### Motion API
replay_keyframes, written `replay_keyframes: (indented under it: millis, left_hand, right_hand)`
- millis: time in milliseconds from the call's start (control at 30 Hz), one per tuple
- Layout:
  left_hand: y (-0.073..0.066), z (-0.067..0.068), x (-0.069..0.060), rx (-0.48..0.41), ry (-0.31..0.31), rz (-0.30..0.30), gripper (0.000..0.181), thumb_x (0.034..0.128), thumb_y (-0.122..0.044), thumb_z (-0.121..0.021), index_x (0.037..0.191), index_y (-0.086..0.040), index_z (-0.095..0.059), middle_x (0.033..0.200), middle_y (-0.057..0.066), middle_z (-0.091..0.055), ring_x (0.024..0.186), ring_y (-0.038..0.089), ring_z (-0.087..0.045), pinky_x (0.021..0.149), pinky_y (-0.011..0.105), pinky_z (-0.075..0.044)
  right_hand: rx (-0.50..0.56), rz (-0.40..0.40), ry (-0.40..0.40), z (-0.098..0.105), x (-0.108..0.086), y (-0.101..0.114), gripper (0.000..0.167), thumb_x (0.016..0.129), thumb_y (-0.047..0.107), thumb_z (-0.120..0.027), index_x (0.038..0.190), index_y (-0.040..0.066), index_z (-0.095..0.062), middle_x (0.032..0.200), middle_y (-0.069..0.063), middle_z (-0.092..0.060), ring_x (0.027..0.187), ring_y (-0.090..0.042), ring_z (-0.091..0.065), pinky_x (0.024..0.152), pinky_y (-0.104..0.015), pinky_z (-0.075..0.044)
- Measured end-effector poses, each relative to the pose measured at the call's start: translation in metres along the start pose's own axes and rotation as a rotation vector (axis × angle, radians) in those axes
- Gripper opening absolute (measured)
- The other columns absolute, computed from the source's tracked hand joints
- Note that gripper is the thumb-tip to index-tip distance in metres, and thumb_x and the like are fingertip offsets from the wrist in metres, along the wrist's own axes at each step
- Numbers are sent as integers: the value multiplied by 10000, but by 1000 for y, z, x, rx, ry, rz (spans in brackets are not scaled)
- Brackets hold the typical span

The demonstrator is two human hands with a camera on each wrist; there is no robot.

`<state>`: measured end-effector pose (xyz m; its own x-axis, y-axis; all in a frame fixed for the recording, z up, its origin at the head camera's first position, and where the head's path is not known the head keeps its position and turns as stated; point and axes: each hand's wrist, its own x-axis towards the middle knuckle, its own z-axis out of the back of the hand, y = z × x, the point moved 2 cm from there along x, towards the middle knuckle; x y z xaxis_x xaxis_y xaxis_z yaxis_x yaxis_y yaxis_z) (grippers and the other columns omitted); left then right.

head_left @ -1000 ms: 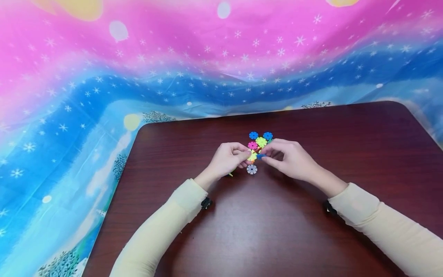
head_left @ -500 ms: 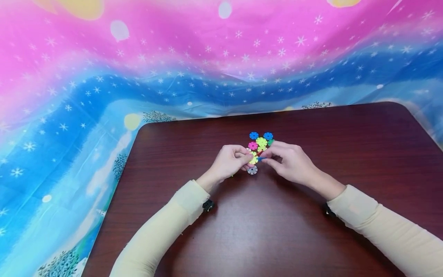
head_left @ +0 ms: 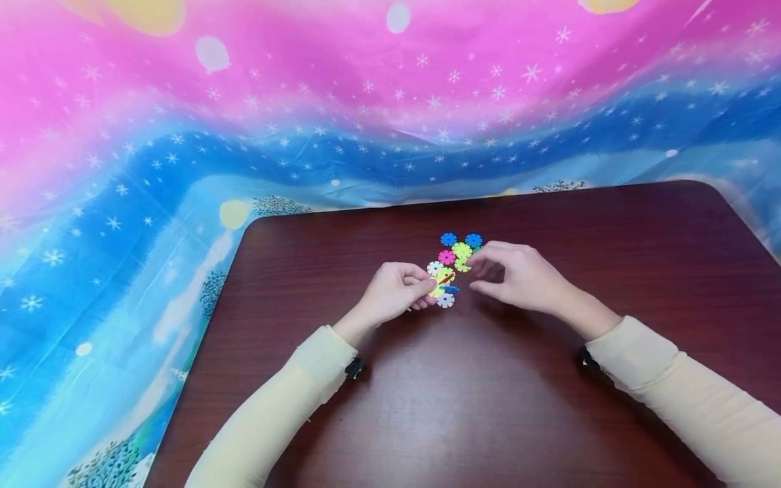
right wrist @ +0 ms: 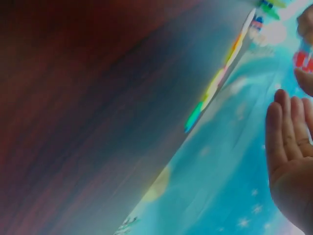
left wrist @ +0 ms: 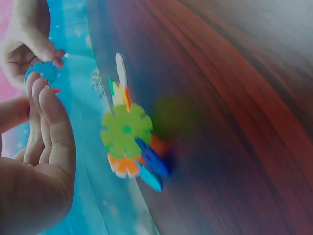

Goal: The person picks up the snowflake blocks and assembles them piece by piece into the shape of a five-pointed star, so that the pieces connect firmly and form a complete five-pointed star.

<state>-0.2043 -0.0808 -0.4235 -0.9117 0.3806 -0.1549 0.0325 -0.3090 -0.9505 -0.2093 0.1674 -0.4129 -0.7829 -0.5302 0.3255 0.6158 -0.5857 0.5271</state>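
- Left hand [head_left: 395, 293] pinches a yellow notched disc [head_left: 438, 291] between thumb and fingers above a dark desk [head_left: 390, 407], a red-orange disc [head_left: 448, 278] and a blue disc [head_left: 451, 289] standing edge-on against it.
- Right hand [head_left: 518, 278], thumb and fingertips parted and nothing visible in its grasp, hangs just beside a lime disc [head_left: 462, 265]; whether the two touch cannot be told.
- Loose joints pose the likeliest trouble: if the red-orange or blue disc is only lightly seated, a knock from the right hand could tip it out.
- Too hard a squeeze by the left thumb might bend the yellow disc and spread its slots; too soft a pinch could let the piece twist when pushed.
- Scattered pieces lie close beyond, among them a pink disc [head_left: 447, 257] and a white disc [head_left: 435, 268]; fingers reaching for one could sweep its neighbours aside or lift two at once.
- Seen from the left wrist, a colourful cluster [left wrist: 126, 128] sits near the left hand, largely hidden from above; a dropped wrist could topple it or part its discs.
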Motion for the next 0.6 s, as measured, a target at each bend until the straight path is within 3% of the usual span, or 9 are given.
replay_keyframes:
  millis: [267,600]
  left_hand:
    - [12,18,-20,188,60,60,138,975,-178,-740,979,-45,-778,737,23,-751,690,243,-731,668,400,-623]
    - [22,26,-30,363,88,87,124,967,-222,-747,910,-122,-794,709,-43,-743,686,202,-741,598,345,-595]
  right_hand:
    - [-156,-247,129,4,12,-40,299,913,177,-812,1172,45,-740,1044,-67,-713,882,-214,-679,805,-480,-579]
    - [-272,-419,210,-9,30,-59,497,922,400,-783,1234,18,-722,1142,-152,-719,960,-304,-678,790,-555,-565]
